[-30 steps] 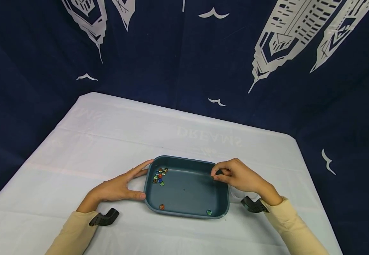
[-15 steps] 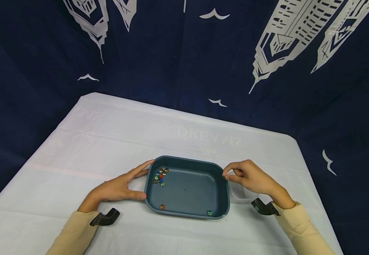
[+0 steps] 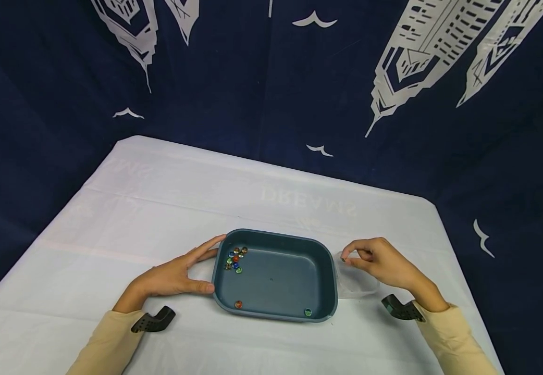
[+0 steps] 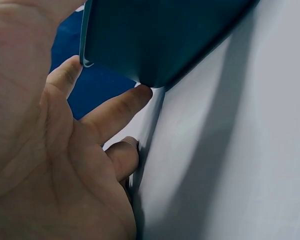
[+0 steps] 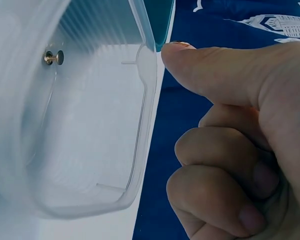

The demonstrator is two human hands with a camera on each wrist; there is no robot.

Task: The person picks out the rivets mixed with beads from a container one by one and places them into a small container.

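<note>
A small dark piece (image 3: 343, 260), mostly hidden, is pinched between thumb and index finger by the right hand (image 3: 378, 262), near the rim of the clear box (image 5: 90, 130), in which a brass-coloured stud (image 5: 53, 58) can be seen. The left hand (image 3: 175, 276) is kept spread against the tray (image 3: 276, 260), where marbles (image 3: 236, 259) are lying. Apparently, the small piece is being sorted into the box; next, it should be brought over the opening and the grip loosened.
</note>
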